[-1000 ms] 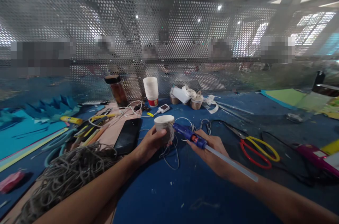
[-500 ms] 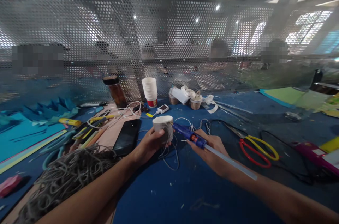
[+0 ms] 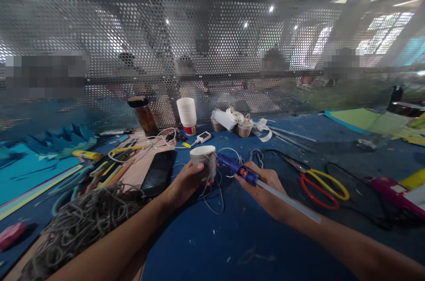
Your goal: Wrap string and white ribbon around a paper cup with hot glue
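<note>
My left hand [image 3: 187,181] is closed around a paper cup [image 3: 206,167], white inside, with grey cord wound about its outside. In my right hand [image 3: 264,186] is a blue hot glue gun [image 3: 236,168], a long clear glue stick [image 3: 288,201] jutting from its back end. The gun's nozzle points left and sits at the cup's upper right side, near the rim; whether it touches cannot be made out. Loose grey cord [image 3: 215,205] hangs from the cup and loops on the blue table below it.
Left lie a tangled heap of grey cord [image 3: 89,223], a black phone [image 3: 160,171] and pens. Behind stand a paper cup stack [image 3: 187,117], a brown jar [image 3: 142,117] and a cord-wrapped cup [image 3: 245,128]. Scissors [image 3: 327,190] lie right. A perforated screen [image 3: 212,42] closes the back.
The cup has turned slightly in my left hand. The glue gun stays at the same side of it, with hardly any shift; the view moved very slightly.
</note>
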Motion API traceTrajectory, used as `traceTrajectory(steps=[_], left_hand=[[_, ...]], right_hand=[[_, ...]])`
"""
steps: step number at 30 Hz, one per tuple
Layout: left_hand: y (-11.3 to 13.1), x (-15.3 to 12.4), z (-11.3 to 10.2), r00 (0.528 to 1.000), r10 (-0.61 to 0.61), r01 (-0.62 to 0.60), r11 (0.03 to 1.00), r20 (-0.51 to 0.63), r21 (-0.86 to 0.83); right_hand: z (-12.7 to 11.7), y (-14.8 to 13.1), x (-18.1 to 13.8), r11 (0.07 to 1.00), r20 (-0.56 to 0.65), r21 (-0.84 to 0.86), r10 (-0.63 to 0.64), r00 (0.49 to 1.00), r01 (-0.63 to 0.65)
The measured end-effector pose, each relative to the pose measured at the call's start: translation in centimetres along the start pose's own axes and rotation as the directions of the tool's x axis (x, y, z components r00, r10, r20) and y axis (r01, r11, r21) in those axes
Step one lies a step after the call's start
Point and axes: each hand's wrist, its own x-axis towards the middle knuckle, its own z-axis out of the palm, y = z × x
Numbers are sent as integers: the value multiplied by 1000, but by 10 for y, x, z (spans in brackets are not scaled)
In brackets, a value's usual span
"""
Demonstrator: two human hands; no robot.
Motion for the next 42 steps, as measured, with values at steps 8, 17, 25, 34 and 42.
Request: traceTrajectory(steps=[8, 17, 25, 34, 42], left_hand=[[2, 1, 2, 1000, -13, 13, 1000, -6, 7], [5, -1, 4, 999, -13, 14, 999, 30, -31], [2, 0, -2, 998, -26, 28, 999, 60, -39], [6, -1, 3, 998, -28, 33, 997, 60, -69], [5, -1, 1, 996, -20, 25, 998, 85, -58]], right_hand=[[1, 3, 0, 1000, -11, -13, -15, 1000, 15], [1, 3, 0, 1000, -8, -19, 14, 1000, -14], [4, 10, -1, 1000, -27, -5, -8, 1000, 8], [5, 12, -1, 1000, -29, -15, -3, 1000, 3], [5, 12, 0, 1000, -41, -10, 13, 999, -14]])
